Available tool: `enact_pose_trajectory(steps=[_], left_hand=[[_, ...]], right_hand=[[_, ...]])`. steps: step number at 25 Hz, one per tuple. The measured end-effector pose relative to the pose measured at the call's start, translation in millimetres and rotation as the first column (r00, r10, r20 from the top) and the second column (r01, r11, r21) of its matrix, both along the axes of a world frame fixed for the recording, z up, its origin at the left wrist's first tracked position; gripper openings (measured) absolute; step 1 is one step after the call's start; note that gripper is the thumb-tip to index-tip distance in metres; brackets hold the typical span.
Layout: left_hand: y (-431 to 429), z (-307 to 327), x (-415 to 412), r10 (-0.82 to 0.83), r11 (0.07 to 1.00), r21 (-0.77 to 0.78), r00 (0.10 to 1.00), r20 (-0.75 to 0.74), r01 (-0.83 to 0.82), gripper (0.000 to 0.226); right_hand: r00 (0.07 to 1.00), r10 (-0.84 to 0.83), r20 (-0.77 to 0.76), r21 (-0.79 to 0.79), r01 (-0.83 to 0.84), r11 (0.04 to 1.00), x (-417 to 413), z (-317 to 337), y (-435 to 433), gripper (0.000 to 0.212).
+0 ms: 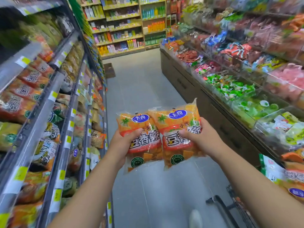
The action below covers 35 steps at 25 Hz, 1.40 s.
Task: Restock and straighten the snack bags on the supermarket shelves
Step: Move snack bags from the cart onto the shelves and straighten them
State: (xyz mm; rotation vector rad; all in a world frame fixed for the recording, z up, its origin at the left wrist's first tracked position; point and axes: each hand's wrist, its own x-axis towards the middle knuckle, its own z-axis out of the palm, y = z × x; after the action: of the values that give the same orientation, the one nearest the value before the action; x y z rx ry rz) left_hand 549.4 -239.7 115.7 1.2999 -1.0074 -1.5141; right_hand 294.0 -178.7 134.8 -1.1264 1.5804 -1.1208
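Snack bag (144,145) gripped by left hand (121,143), thumb across front; second snack bag (177,122) gripped by right hand (197,139). Print: blue oval logo, large characters "豆香", green round seal. Orange-red wrap, clear bottom showing chips. Both upright, edges overlapping, held over aisle floor (148,79), shelves (54,99) at left.

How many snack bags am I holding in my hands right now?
2. The left bag is in the left hand and the right bag is in the right hand, side by side with their edges overlapping. A bag tucked behind either one would be hidden.
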Motion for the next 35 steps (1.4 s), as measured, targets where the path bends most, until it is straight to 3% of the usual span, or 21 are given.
enact_pose_trajectory(steps=[6, 13, 18, 22, 24, 26, 29, 35], left_hand=[[-95.8, 8.9, 24.0, 0.152, 0.988, -0.025, 0.988, 0.009, -0.152, 0.067], [-210.6, 35.6, 34.6, 0.364, 0.927, -0.080, 0.931, -0.033, -0.365, 0.041], [-292.5, 42.6, 79.1, 0.453, 0.887, -0.105, 0.892, 0.007, -0.450, 0.069], [-383.0, 47.0, 131.2, 0.508, 0.854, -0.135, 0.862, 0.001, -0.503, 0.055], [-425.3, 57.9, 155.4, 0.522, 0.845, -0.149, 0.853, 0.012, -0.514, 0.061], [-464.5, 70.2, 175.6, 0.515, 0.848, -0.159, 0.857, 0.022, -0.506, 0.067], [-517.4, 85.1, 197.1, 0.526, 0.839, -0.188, 0.849, 0.041, -0.511, 0.057], [-606.4, 92.5, 227.2, 0.647, 0.750, -0.217, 0.762, 0.041, -0.625, 0.056]], right_hand=[[0.993, 0.107, 0.039, 0.004, -0.108, 0.994, 15.0, 0.4, -135.4, 0.060], [0.972, 0.233, 0.031, -0.011, -0.233, 0.973, 21.2, 30.9, -306.8, 0.057], [0.948, 0.318, 0.030, -0.034, -0.317, 0.948, 71.4, 31.2, -420.4, 0.058], [0.937, 0.347, 0.044, -0.047, -0.345, 0.938, 125.1, 28.7, -519.2, 0.070], [0.936, 0.346, 0.063, -0.041, -0.344, 0.938, 150.3, 34.5, -565.7, 0.076], [0.934, 0.350, 0.068, -0.052, -0.347, 0.937, 170.7, 40.4, -609.8, 0.067], [0.926, 0.369, 0.077, -0.068, -0.365, 0.929, 195.8, 47.4, -670.0, 0.059], [0.857, 0.505, 0.099, -0.112, -0.495, 0.862, 243.2, 48.5, -798.7, 0.055]])
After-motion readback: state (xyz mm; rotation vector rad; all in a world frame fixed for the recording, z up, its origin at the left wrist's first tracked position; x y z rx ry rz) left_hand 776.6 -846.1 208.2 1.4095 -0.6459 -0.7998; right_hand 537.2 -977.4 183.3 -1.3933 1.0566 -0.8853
